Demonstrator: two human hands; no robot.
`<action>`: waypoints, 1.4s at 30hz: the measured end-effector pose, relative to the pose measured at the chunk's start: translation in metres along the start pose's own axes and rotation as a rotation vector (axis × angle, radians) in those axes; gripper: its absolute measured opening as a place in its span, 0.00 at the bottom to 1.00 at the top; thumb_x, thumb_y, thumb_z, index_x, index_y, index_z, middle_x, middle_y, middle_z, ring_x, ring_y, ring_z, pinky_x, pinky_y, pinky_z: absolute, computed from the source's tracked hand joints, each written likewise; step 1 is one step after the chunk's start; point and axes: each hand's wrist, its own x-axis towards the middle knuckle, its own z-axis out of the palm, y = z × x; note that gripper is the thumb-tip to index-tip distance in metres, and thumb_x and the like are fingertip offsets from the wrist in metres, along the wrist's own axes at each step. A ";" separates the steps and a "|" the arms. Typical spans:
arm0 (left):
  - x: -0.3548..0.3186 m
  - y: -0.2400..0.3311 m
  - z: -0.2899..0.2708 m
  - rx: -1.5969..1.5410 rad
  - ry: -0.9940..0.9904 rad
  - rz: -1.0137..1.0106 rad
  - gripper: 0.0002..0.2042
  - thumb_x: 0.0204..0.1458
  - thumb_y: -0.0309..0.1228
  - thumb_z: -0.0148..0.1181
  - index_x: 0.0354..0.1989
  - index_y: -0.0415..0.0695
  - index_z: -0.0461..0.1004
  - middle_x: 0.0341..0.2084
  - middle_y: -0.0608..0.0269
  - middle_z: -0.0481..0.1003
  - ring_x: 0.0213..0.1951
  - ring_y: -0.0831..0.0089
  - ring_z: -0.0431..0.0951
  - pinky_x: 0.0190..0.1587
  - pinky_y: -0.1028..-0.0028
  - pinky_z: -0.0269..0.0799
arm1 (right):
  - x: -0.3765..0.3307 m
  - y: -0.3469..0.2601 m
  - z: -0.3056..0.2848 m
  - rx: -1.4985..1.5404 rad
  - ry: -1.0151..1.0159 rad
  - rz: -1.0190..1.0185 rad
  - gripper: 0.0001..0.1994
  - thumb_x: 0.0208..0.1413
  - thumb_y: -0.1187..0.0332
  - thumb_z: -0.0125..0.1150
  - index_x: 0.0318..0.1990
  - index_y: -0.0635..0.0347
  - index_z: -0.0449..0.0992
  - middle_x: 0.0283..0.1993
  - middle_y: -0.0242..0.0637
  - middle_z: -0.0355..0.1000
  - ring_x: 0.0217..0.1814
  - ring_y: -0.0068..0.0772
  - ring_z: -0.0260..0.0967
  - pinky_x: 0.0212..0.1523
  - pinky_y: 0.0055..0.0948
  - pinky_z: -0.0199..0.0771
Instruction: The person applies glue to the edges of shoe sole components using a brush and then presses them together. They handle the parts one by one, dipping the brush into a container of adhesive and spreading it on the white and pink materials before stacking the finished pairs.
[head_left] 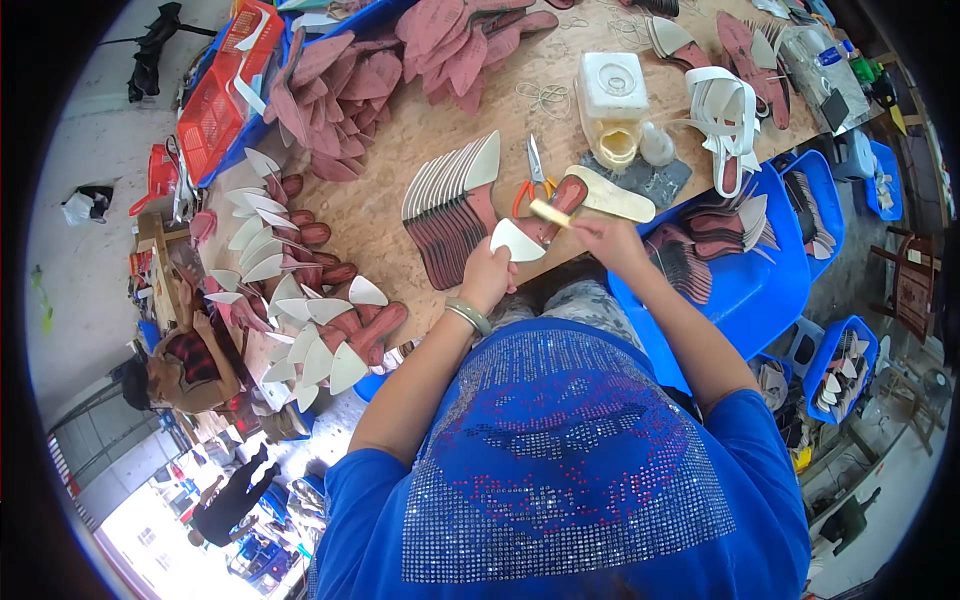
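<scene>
My left hand (pixel 487 277) is closed on a shoe insole with a white pointed end (pixel 518 240); its reddish-brown part (pixel 571 194) reaches toward the right. In my right hand (pixel 608 243) is a short, flat cream-coloured stick (pixel 550 212), lying across the insole; whether it has bristles I cannot make out. Just beyond my hands rests a fanned row of insoles (pixel 450 215), overlapping, with white ends on top. Scissors (pixel 537 172) with orange handles lie beside that row. A cream-coloured sole-shaped piece (pixel 615 197) is right of the held insole.
A white plastic container (pixel 612 95) with an amber-crusted mouth stands beyond the scissors. Reddish insoles (pixel 345 90) are heaped at the far left. White-tipped insoles (pixel 325 335) spread along the left edge. White strips (pixel 722 105) and a blue bin (pixel 775 290) are to the right.
</scene>
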 end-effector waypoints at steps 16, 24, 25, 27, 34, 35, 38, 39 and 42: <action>-0.015 -0.001 -0.011 -0.246 -0.020 0.057 0.10 0.56 0.31 0.45 0.41 0.39 0.66 0.19 0.64 0.68 0.14 0.81 0.64 0.17 0.77 0.67 | -0.036 0.013 -0.021 -0.053 0.103 -0.149 0.11 0.52 0.65 0.61 0.42 0.57 0.79 0.37 0.46 0.76 0.35 0.42 0.76 0.36 0.33 0.75; -0.049 0.012 -0.038 -0.367 0.102 0.220 0.12 0.58 0.32 0.44 0.46 0.39 0.66 0.19 0.64 0.68 0.14 0.82 0.63 0.17 0.78 0.66 | -0.037 -0.062 -0.014 0.530 -0.260 0.277 0.12 0.54 0.68 0.61 0.44 0.64 0.78 0.33 0.31 0.77 0.32 0.23 0.72 0.35 0.22 0.72; -0.054 0.015 -0.042 -0.383 0.118 0.243 0.12 0.58 0.32 0.44 0.46 0.40 0.66 0.19 0.64 0.68 0.14 0.82 0.63 0.17 0.78 0.66 | -0.033 -0.067 -0.015 0.529 -0.256 0.288 0.12 0.54 0.68 0.60 0.44 0.64 0.78 0.34 0.31 0.77 0.33 0.21 0.71 0.36 0.21 0.71; -0.062 0.018 -0.051 -0.437 0.149 0.257 0.12 0.59 0.33 0.45 0.47 0.41 0.66 0.20 0.65 0.67 0.15 0.83 0.64 0.18 0.79 0.66 | -0.025 -0.078 -0.010 0.435 -0.159 0.158 0.12 0.55 0.69 0.60 0.45 0.64 0.78 0.35 0.32 0.77 0.35 0.19 0.71 0.38 0.20 0.70; -0.074 0.001 -0.073 -0.482 0.253 0.305 0.13 0.60 0.32 0.44 0.49 0.41 0.66 0.20 0.65 0.67 0.15 0.82 0.64 0.18 0.78 0.67 | -0.017 -0.131 0.010 0.435 -0.271 -0.083 0.12 0.55 0.69 0.60 0.44 0.63 0.78 0.35 0.30 0.76 0.36 0.16 0.69 0.38 0.18 0.67; -0.075 -0.005 -0.076 -0.462 0.262 0.319 0.13 0.60 0.32 0.43 0.50 0.40 0.65 0.20 0.65 0.67 0.15 0.82 0.64 0.18 0.78 0.67 | -0.011 -0.139 0.014 0.466 -0.235 -0.081 0.11 0.55 0.69 0.60 0.44 0.63 0.78 0.31 0.28 0.75 0.31 0.14 0.67 0.32 0.17 0.66; -0.091 0.007 -0.076 -0.236 0.304 0.358 0.15 0.60 0.33 0.41 0.52 0.40 0.63 0.19 0.63 0.67 0.15 0.80 0.66 0.17 0.77 0.65 | 0.013 -0.160 0.028 0.412 -0.226 -0.157 0.12 0.56 0.68 0.59 0.46 0.63 0.77 0.25 0.22 0.70 0.21 0.12 0.60 0.21 0.17 0.59; -0.092 0.004 -0.077 -0.198 0.300 0.344 0.16 0.60 0.34 0.41 0.54 0.40 0.61 0.18 0.64 0.67 0.15 0.80 0.67 0.17 0.77 0.66 | 0.020 -0.165 0.034 0.311 -0.253 -0.197 0.13 0.56 0.68 0.59 0.46 0.64 0.77 0.25 0.22 0.71 0.22 0.12 0.60 0.21 0.17 0.60; -0.097 -0.002 -0.085 -0.195 0.352 0.400 0.17 0.60 0.33 0.41 0.56 0.41 0.60 0.18 0.65 0.67 0.14 0.79 0.67 0.18 0.77 0.66 | 0.044 -0.173 0.039 0.181 -0.162 -0.260 0.13 0.56 0.69 0.58 0.47 0.65 0.76 0.32 0.26 0.73 0.27 0.15 0.64 0.28 0.17 0.65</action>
